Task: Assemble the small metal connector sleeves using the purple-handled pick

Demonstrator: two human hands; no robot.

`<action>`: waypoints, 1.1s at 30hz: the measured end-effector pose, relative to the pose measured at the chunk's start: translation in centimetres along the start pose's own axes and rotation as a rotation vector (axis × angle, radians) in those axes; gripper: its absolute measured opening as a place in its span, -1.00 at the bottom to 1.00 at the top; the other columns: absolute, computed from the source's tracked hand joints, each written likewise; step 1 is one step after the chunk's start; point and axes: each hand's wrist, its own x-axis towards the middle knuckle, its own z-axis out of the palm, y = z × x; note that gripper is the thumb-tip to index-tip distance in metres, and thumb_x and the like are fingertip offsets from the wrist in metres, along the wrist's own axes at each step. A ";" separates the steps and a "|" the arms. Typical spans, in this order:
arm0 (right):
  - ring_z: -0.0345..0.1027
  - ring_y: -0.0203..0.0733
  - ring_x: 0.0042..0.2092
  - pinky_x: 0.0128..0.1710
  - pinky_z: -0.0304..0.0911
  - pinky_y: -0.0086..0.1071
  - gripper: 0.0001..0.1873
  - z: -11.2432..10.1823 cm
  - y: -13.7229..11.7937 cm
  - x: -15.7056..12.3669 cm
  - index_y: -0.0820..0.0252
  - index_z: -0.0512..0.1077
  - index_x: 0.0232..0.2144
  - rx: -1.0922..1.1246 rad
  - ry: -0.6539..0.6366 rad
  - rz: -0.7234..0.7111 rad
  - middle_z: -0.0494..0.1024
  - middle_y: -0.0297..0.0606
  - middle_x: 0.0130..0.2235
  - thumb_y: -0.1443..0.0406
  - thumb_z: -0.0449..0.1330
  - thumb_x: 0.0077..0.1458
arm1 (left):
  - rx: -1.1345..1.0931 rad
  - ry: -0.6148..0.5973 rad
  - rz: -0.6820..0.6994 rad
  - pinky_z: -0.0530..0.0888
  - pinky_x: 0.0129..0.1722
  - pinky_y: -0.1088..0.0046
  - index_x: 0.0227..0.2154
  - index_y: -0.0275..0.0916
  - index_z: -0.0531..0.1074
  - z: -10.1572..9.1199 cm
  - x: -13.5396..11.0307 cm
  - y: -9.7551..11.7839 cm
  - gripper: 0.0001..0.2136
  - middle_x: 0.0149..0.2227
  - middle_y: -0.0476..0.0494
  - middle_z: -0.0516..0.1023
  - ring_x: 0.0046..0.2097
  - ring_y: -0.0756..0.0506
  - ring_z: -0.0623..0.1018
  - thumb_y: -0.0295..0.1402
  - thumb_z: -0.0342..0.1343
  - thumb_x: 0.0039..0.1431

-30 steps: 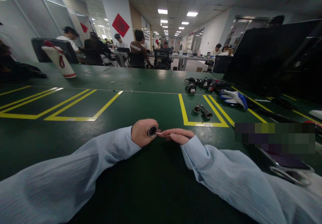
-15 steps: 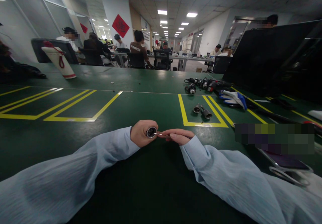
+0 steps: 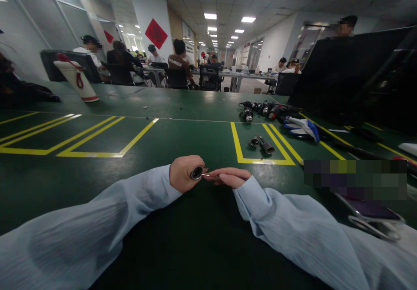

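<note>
My left hand (image 3: 184, 175) is wrapped around a round metal connector (image 3: 196, 173), its dark open end turned towards me and to the right. Pinched in my right hand (image 3: 232, 178) is a thin screwdriver (image 3: 207, 175), whose slim metal shaft points left at the connector's rim. The tip meets the connector's edge; whether it sits in a screw is too small to tell. My fingers hide most of the tool's handle and the connector's rear. Both hands are just above the green table (image 3: 202, 238).
Two metal connector parts (image 3: 267, 147) lie inside a yellow-taped box at right. Beyond them are several cabled connectors (image 3: 248, 115) and a blue-white glove (image 3: 302, 128). A phone (image 3: 371, 207) rests by my right sleeve. A white cylindrical container (image 3: 78, 80) stands far left; people sit behind.
The connector in my left hand has turned slightly and shifted a little to the right. The screwdriver's shaft has moved slightly with it. My grips look the same.
</note>
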 end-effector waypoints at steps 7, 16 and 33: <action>0.42 -0.12 -0.12 -0.20 0.30 -0.28 -0.79 -0.1 0.0 0.2 0.19 0.53 -0.35 0.093 -0.016 0.050 0.56 -0.16 -0.20 0.25 0.20 -0.07 | -0.100 -0.002 -0.033 0.21 -0.60 0.57 -0.60 -0.26 0.21 -0.3 0.1 0.2 -0.84 -0.63 0.04 0.26 -0.59 0.07 0.27 -0.40 -0.02 0.04; 0.41 -0.16 -0.13 -0.17 0.30 -0.26 -0.81 0.5 -0.7 -0.4 0.14 0.52 -0.32 -0.041 0.034 -0.013 0.57 -0.22 -0.21 0.27 0.14 0.01 | -0.070 -0.007 -0.040 0.22 -0.60 0.57 -0.60 -0.28 0.25 -0.2 0.1 0.0 -0.87 -0.63 0.01 0.29 -0.59 0.06 0.30 -0.42 -0.02 0.02; 0.40 -0.17 -0.12 -0.10 0.28 -0.22 -0.78 0.5 -0.9 -0.7 0.16 0.50 -0.27 -0.162 0.011 -0.100 0.55 -0.19 -0.18 0.28 0.09 0.07 | -0.097 -0.043 -0.036 0.23 -0.60 0.58 -0.59 -0.27 0.25 -0.2 0.1 0.0 -0.87 -0.62 0.02 0.30 -0.59 0.07 0.30 -0.41 -0.01 0.02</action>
